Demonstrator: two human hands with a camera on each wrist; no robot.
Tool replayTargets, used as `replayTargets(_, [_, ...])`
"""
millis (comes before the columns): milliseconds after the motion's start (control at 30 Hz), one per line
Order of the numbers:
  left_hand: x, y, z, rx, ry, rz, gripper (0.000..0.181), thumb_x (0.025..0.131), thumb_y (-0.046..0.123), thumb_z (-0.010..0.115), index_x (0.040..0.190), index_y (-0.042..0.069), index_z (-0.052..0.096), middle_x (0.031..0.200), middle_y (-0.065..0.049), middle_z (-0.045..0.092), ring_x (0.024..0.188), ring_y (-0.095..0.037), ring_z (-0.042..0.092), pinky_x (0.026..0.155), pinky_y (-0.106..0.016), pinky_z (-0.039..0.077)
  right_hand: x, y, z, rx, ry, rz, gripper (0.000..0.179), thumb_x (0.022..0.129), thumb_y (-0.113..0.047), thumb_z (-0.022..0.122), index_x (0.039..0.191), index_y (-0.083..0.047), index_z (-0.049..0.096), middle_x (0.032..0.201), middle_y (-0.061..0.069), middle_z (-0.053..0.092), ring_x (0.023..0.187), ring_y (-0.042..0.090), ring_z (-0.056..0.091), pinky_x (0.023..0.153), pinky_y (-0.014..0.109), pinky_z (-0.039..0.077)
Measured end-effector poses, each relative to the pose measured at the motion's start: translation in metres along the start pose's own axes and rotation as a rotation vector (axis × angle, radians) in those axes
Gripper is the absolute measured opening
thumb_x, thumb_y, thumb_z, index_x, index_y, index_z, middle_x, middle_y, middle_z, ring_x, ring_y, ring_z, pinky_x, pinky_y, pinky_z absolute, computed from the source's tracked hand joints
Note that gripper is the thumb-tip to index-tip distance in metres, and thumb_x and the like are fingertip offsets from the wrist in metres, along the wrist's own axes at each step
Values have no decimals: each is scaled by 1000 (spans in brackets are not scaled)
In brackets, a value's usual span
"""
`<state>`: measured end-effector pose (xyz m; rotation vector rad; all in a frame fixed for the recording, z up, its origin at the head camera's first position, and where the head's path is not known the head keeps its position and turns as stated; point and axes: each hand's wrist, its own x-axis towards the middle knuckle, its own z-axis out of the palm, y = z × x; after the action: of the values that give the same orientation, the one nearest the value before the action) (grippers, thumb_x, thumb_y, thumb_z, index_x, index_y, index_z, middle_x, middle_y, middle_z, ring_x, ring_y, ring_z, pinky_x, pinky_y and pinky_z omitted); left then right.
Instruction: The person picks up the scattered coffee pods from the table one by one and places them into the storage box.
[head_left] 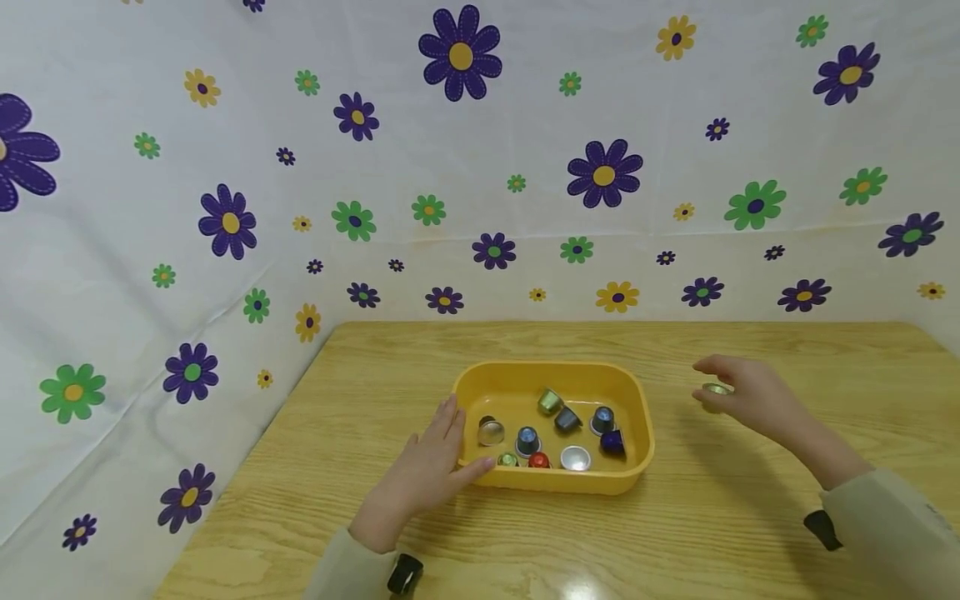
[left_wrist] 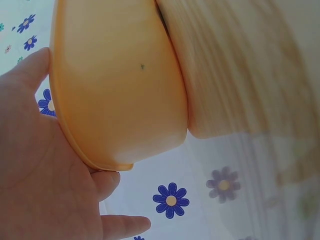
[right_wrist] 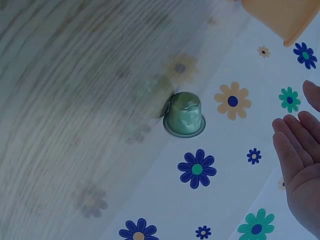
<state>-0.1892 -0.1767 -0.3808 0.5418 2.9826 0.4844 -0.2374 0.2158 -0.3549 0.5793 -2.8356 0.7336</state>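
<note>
A yellow plastic tub [head_left: 555, 479] stands on the table with several coffee capsules in it. My left hand [head_left: 423, 471] rests on its near left corner, thumb along the front rim and fingers straight along the left side; in the left wrist view the hand [left_wrist: 45, 170] touches the rim. To the right of the tub, my right hand [head_left: 757, 400] hovers with nothing held. A light green coffee capsule [head_left: 717, 389] shows between its thumb and fingers. From the right wrist, that capsule [right_wrist: 185, 115] stands upright on the table, apart from the hand [right_wrist: 305, 175].
Inside the tub are a red capsule [head_left: 538, 460], a dark blue one [head_left: 612, 442], a green one [head_left: 550, 402] and several greyish ones. The wooden table [head_left: 337, 417] meets a white flowered cloth [head_left: 510, 142] at the back and left.
</note>
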Motion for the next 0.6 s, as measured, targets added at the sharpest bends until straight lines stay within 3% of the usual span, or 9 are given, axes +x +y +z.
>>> replayTargets(367, [0, -1, 1, 0, 9, -3, 88, 83, 64, 35, 138, -4, 21, 146, -15, 4, 132, -27, 7, 95, -58, 20, -1, 18, -2, -69, -5, 5, 36, 80, -12, 64, 107, 11, 56, 106, 29, 56, 91, 45, 53, 73, 51, 44])
replayTargets(600, [0, -1, 0, 5, 4, 9, 87, 84, 63, 34, 138, -4, 21, 146, -15, 4, 132, -27, 6, 95, -58, 20, 4, 30, 3, -107, -66, 14, 38, 78, -11, 66, 106, 12, 55, 102, 29, 57, 90, 43, 54, 73, 50, 44])
